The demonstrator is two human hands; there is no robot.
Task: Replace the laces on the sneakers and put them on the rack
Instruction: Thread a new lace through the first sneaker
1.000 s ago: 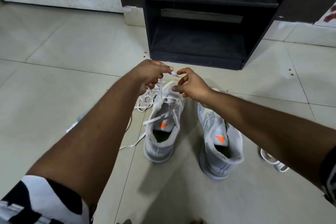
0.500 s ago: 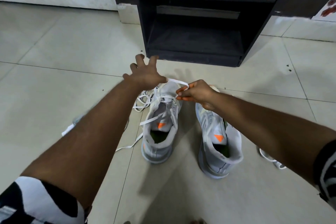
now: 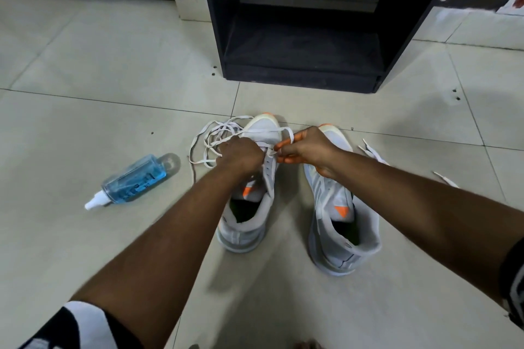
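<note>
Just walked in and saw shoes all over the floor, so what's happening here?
A person is lacing the left sneaker of a grey pair on the tiled floor. The right hand pinches a loop of the white lace; the left hand grips it at the eyelets, with the slack piled beside the toe. The right sneaker has no lace in view, and another lace lies beyond it. The black rack ahead holds no shoes yet. A blue spray bottle lies on its side nearby.

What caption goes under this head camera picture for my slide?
Two hands, left and right, thread a white lace into the left sneaker, beside its mate.
</note>
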